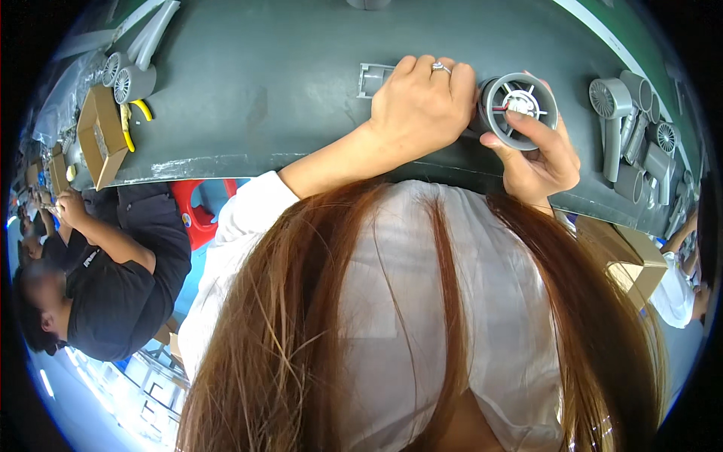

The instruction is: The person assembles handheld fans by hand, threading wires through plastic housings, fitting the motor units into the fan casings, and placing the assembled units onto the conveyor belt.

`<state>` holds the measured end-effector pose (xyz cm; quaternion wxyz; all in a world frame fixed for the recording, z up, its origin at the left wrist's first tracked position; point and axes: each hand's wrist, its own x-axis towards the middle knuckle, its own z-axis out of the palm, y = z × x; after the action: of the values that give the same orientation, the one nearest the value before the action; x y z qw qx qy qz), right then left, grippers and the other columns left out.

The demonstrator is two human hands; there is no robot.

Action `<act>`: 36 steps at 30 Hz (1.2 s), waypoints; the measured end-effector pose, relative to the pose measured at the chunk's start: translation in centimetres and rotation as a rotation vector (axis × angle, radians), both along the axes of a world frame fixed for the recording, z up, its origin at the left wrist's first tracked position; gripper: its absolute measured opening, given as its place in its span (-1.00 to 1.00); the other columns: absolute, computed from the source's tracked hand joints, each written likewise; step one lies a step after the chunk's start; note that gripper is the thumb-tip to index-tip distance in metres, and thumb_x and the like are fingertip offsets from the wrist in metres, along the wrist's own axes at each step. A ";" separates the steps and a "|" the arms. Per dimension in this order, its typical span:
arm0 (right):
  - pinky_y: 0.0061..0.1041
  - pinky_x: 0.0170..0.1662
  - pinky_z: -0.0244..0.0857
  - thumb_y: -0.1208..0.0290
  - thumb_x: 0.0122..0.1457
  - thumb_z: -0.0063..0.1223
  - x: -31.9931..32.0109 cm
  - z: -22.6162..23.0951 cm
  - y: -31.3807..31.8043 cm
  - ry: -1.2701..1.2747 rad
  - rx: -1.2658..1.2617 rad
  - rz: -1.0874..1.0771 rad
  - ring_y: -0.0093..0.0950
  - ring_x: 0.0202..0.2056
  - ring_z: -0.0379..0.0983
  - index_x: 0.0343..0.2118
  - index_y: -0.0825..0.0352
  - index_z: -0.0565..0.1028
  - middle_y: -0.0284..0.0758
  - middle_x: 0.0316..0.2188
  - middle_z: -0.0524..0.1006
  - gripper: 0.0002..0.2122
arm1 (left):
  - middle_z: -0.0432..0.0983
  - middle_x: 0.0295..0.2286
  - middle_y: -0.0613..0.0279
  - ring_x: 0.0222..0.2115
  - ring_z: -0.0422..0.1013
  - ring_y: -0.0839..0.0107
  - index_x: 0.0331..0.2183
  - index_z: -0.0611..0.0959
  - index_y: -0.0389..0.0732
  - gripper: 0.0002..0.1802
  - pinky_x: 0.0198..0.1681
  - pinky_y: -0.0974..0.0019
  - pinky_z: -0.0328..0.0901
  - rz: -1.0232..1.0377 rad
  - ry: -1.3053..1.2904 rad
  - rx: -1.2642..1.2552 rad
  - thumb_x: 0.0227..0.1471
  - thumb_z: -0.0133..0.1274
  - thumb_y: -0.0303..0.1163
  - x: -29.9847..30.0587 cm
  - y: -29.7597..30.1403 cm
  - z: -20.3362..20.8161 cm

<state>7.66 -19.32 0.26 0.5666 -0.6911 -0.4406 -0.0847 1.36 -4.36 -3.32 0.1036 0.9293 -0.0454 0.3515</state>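
A grey round fan housing point(520, 102), with spokes and a red and white bit at its centre, lies on its side on the dark green table point(263, 90). My right hand point(538, 154) grips its open rim, thumb on the near edge and fingers over the front. My left hand point(422, 105), wearing a ring, is curled against the rear end of the housing; what its fingers hold there is hidden. A small grey rectangular frame part point(373, 79) lies just left of my left hand. My long hair and white blouse fill the lower picture.
Several grey dryer-shaped bodies point(629, 120) lie at the table's right end, and two more point(128, 79) at the left by an open cardboard box point(102, 135) and yellow-handled pliers point(132, 124). A co-worker in black point(113, 271) sits left, near a red stool point(199, 211). Another box point(633, 264) is lower right.
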 end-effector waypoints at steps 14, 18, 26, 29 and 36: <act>-0.46 -0.17 0.42 0.37 -0.45 0.54 -1.9 -0.2 -0.1 -0.212 -0.262 -0.306 -0.29 -0.24 0.52 -0.13 0.54 0.42 -0.08 -0.20 0.53 -0.28 | 0.29 -0.63 0.21 -0.65 0.21 0.37 -0.62 0.36 -0.18 -0.82 -0.56 0.35 0.13 0.023 0.019 0.109 -0.20 0.02 -0.35 -1.3 0.0 -0.4; -0.45 -0.16 0.42 0.38 -0.45 0.54 -1.9 -0.2 -0.2 -0.085 -0.303 -0.285 -0.32 -0.23 0.53 -0.11 0.53 0.42 -0.11 -0.19 0.53 -0.27 | 0.30 -0.62 0.19 -0.64 0.22 0.37 -0.62 0.35 -0.18 -0.82 -0.56 0.35 0.13 0.001 0.045 0.110 -0.20 0.01 -0.37 -1.3 0.2 -0.2; -0.47 -0.13 0.41 0.54 -0.33 0.39 -2.7 0.9 0.4 0.069 -0.325 -0.337 -0.30 -0.23 0.55 -0.23 0.44 0.47 -0.11 -0.22 0.55 -0.51 | 0.32 -0.60 0.16 -0.63 0.23 0.36 -0.62 0.35 -0.19 -0.82 -0.55 0.34 0.15 -0.041 0.101 0.067 -0.22 0.02 -0.37 -1.3 0.4 0.0; -0.48 -0.17 0.42 0.54 -0.33 0.39 -2.6 1.1 1.0 0.056 -0.279 -0.343 -0.31 -0.28 0.55 -0.26 0.42 0.47 -0.12 -0.27 0.56 -0.54 | 0.31 -0.60 0.17 -0.63 0.23 0.36 -0.62 0.35 -0.19 -0.82 -0.55 0.35 0.15 -0.040 0.080 0.065 -0.24 0.02 -0.38 -1.2 0.5 -0.2; -0.52 -0.34 0.43 0.44 -0.23 0.35 -2.2 1.1 1.1 0.017 -0.337 -0.399 -0.35 -0.40 0.54 -0.33 0.38 0.47 -0.17 -0.39 0.55 -0.64 | 0.28 -0.62 0.19 -0.63 0.22 0.36 -0.64 0.34 -0.18 -0.82 -0.55 0.35 0.13 -0.027 0.080 0.067 -0.21 0.01 -0.39 -1.4 0.2 0.0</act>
<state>5.50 -18.18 1.35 0.4194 -0.8496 -0.2988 -0.1142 -0.03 -4.21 -3.27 0.0787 0.9450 -0.0656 0.3107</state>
